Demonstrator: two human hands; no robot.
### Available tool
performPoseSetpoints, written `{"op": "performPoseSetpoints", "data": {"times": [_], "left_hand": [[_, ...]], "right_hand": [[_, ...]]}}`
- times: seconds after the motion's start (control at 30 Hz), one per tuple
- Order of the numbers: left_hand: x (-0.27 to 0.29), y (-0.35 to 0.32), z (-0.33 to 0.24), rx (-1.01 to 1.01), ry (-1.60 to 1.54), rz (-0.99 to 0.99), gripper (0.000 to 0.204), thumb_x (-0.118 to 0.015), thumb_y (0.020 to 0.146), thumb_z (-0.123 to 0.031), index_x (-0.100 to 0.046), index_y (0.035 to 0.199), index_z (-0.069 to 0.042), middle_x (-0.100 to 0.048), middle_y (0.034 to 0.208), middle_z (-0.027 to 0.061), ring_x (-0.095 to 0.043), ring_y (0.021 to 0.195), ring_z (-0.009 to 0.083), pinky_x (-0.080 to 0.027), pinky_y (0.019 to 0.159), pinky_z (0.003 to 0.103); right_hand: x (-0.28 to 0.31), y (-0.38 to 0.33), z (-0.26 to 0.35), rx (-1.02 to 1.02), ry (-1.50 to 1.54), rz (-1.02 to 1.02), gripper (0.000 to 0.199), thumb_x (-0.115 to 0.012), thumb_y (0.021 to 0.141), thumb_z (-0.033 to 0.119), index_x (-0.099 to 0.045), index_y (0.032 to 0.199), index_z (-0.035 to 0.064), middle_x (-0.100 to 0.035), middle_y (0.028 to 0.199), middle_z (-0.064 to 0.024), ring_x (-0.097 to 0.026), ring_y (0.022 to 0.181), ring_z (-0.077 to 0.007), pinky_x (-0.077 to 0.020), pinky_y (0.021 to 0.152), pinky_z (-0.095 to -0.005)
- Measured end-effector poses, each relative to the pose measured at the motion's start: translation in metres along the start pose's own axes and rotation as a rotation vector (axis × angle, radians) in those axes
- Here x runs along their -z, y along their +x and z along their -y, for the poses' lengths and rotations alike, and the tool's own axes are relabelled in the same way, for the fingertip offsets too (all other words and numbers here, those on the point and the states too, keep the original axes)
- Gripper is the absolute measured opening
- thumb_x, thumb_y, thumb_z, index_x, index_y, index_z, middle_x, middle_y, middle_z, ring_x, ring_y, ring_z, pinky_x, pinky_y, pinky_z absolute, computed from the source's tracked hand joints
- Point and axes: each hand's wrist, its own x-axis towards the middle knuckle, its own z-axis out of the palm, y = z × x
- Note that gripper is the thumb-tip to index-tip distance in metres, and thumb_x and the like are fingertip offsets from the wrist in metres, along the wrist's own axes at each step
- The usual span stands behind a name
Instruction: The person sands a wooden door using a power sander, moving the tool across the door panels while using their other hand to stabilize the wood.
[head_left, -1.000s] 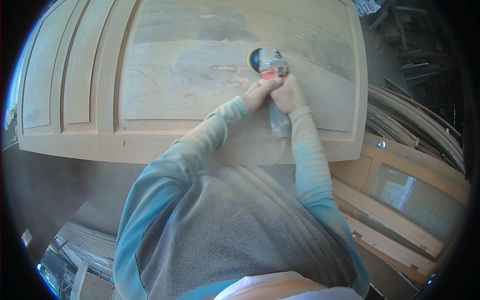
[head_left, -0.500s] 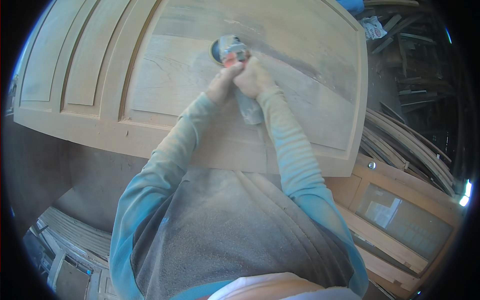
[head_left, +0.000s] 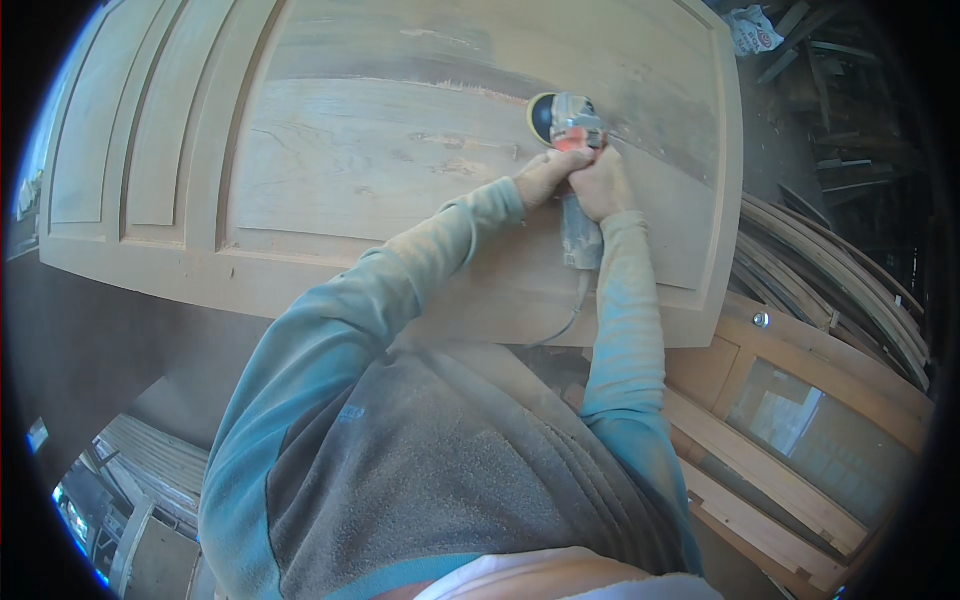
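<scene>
Both my hands are wrapped around an angle grinder [head_left: 581, 240] with a red band near its head and a grey, dusty body. My left hand [head_left: 543, 178] grips it from the left, just below the head, while my right hand [head_left: 604, 187] closes around it on the right. The round sanding disc [head_left: 541, 118], dark with a yellowish rim, is tilted against the large panel of a wooden door [head_left: 370, 160]. Pale bare wood and a darker, patchy band with a ragged edge show on that panel. A power cord [head_left: 577, 318] trails from the tool's rear over the door's near edge.
Curved wooden strips [head_left: 840, 275] are stacked at the right, near a glazed wooden door or frame [head_left: 735, 370]. A white bag [head_left: 752, 30] and scrap timber lie at the far right. More panels [head_left: 150, 460] lean at lower left.
Both hands and the grinder have shifted to the right and slightly nearer across the panel. The cord now shows more clearly, and the bare wood patch at left is uncovered.
</scene>
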Motion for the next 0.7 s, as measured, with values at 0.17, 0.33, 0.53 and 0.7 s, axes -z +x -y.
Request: {"op": "performPoseSetpoints", "data": {"times": [0.17,0.33,0.53,0.7], "left_hand": [[-0.067,0.074,0.055,0.177,0.205,-0.026,0.067,-0.063,0.096,-0.053,-0.064,0.138,0.000,-0.068,0.132,0.0122,-0.062,0.124,0.0206,-0.046,0.108,0.034],[-0.100,0.051,0.029,0.353,0.283,-0.114,0.069,-0.067,0.094,-0.052,-0.062,0.140,-0.001,-0.066,0.134,0.0145,-0.063,0.123,0.0241,-0.049,0.105,0.037],[-0.009,-0.051,0.008,-0.095,-0.365,-0.108,0.060,-0.068,0.100,-0.043,-0.054,0.145,-0.007,-0.065,0.134,0.0096,-0.063,0.124,0.0239,-0.049,0.107,0.041],[0.086,-0.187,-0.056,-0.300,-0.330,-0.362,0.050,-0.055,0.107,-0.038,-0.054,0.144,-0.005,-0.065,0.134,0.0107,-0.061,0.128,0.0221,-0.046,0.112,0.039]], "right_hand": [[0.075,-0.026,-0.062,-0.178,-0.063,-0.177,0.038,-0.077,0.089,0.027,-0.074,0.113,-0.0022,-0.078,0.094,-0.0155,-0.073,0.090,-0.0201,-0.0545,0.079,-0.0395],[0.090,-0.037,-0.073,-0.253,-0.051,-0.187,0.029,-0.075,0.093,0.023,-0.077,0.112,0.0013,-0.076,0.096,-0.0075,-0.068,0.088,-0.0168,-0.0534,0.076,-0.0359],[-0.036,-0.021,0.031,0.036,-0.024,0.040,0.039,-0.075,0.092,0.034,-0.074,0.107,-0.0021,-0.077,0.095,-0.0236,-0.076,0.095,-0.0360,-0.0564,0.082,-0.0448],[-0.169,-0.021,0.147,-0.005,-0.311,0.266,0.055,-0.063,0.095,0.037,-0.059,0.118,-0.0126,-0.069,0.112,-0.0386,-0.067,0.116,-0.0500,-0.0551,0.099,-0.0498]]}}
